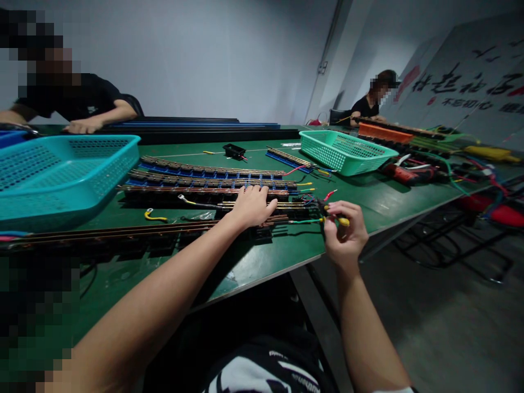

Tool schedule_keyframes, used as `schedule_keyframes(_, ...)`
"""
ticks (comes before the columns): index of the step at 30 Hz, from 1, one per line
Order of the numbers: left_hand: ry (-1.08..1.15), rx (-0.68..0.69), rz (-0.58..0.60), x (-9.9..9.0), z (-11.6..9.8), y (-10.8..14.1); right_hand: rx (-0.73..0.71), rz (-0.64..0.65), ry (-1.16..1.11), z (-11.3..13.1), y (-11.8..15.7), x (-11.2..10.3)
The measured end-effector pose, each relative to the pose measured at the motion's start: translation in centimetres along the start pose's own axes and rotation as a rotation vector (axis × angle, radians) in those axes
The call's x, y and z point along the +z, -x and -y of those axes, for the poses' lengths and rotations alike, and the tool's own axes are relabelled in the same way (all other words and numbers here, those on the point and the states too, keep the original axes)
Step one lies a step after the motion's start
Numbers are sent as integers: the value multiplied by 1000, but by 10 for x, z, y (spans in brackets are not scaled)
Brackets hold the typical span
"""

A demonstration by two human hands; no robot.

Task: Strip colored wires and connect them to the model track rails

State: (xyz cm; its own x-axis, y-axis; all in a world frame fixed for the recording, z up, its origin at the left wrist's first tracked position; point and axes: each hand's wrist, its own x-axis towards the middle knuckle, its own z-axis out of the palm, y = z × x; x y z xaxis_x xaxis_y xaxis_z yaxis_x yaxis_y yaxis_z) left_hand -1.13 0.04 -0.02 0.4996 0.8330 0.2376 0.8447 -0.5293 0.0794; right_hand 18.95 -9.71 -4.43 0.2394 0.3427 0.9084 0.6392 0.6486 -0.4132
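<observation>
Fingers extended, my left hand [254,207] lies across a strip with long copper-coloured bars on a black base [227,206]. My right hand [347,232] is closed around small pliers [344,221] with yellow handles. Their dark jaws point toward the wire ends at the strips' right side. A green wire [305,221] runs from the nearest strip to beside the pliers; whether the jaws grip it I cannot tell. A short red wire [329,195] stands up just beyond them. Behind my left hand lie several similar strips with blue bases [213,173].
Baskets stand at left, turquoise [118,143], and right, green [360,164]. A yellow lead with a ring terminal [155,216] lies near a long barred strip [102,236]. Red-handled tools [409,173] are at right. One person [88,101] sits across the green table [380,202], another [366,106] farther right.
</observation>
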Motion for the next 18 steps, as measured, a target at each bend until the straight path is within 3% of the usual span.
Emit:
schedule_keyframes(4,1,7,5,0,0,0,118,-186,-40,3,-3,11)
schedule_keyframes(10,3,-3,9,-2,-1,0,406,-453,-176,5,-11,22)
schedule_keyframes(14,18,-20,22,-3,-1,0,476,-499,-138,2,-9,12)
schedule_keyframes(18,35,-15,29,-5,-2,1,430,-423,-19,-1,-2,1)
